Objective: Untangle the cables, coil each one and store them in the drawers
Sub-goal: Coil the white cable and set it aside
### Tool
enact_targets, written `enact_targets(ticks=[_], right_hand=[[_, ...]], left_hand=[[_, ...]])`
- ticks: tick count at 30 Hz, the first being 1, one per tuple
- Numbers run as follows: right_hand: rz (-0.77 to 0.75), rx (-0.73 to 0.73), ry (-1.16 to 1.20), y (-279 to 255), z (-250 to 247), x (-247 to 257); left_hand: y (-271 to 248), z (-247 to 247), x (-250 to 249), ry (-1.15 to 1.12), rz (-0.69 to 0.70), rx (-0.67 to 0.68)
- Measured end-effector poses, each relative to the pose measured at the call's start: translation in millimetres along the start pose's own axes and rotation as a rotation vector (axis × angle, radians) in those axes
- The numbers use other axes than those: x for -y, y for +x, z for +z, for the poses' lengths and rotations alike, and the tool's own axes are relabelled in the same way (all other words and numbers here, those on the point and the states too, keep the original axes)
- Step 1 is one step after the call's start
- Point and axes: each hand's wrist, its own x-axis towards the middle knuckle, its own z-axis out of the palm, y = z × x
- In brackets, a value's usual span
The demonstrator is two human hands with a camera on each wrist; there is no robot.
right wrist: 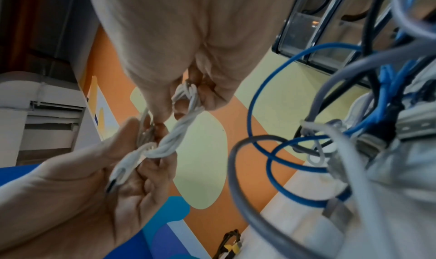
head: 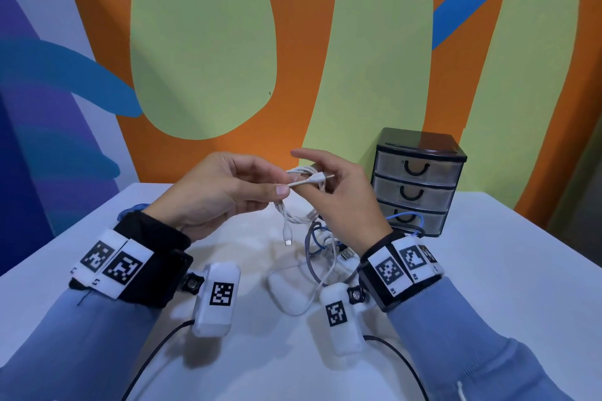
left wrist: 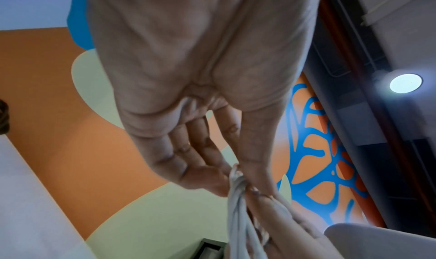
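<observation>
White cable mid-coil, both hands on it

White table point(head: 488, 270); nearest, a tangle of grey, blue and white cables point(head: 321, 254) under the right wrist. Above it, left hand point(head: 221, 192) pinches the white USB cable point(head: 294, 215) near one plug between thumb and forefinger. Right hand point(head: 342, 192) has the cable's loops wrapped round its curled fingers, index finger extended; one connector dangles free. Farther right, black three-drawer organizer point(head: 420, 179), drawers closed, blue cable at its base.

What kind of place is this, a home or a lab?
Probably an indoor recording studio: a plain white table against a colourful painted mural wall, and square-coded marker bands on both wrists.
</observation>
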Motion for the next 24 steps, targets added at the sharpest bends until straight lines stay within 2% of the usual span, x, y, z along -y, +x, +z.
enact_targets(ticks=[4, 9, 16, 24], right_hand=[[0.11, -0.072, 0.208, 1.3, -0.2, -0.5], [0.208, -0.019, 0.368, 1.8, -1.5, 2.0], [0.202, 0.001, 0.375, 0.5, -0.1, 6.1], [0.153, -0.017, 0.25, -3.0, 11.2, 6.1]], left_hand=[[5.0, -1.1, 0.5, -0.095, -0.016, -0.029], [6.7, 2.3, 3.7, -0.047, 0.013, -0.123], [9.5, 9.7, 3.4, 0.221, 0.11, -0.258], [6.4, 13.6, 8.6, 0.628, 0.221, -0.445]])
